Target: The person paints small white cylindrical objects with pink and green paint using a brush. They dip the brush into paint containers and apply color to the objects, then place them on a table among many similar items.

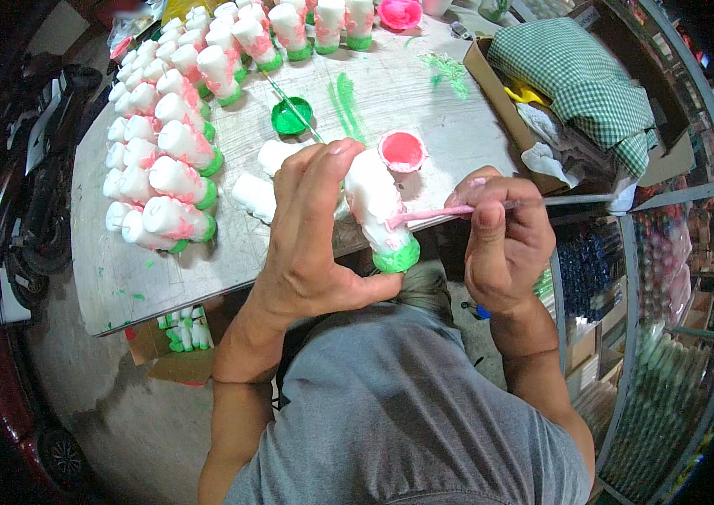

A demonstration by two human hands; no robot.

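My left hand grips a white pillar-shaped piece, its thumb under the green-painted base and its fingers at the top. The piece is tilted, with relief on its side. My right hand pinches a thin paintbrush whose pink tip touches the relief. Just behind the piece sits a small cup of pink paint. Left of that is a green paint cup with another paintbrush lying across it. Unpainted white pieces lie partly hidden behind my left hand.
Rows of white pieces with pink relief and green bases fill the table's left and back. A bright pink dish is at the far edge. On the right, a cardboard box holds checked cloth. Below left is a box of pieces; shelves stand right.
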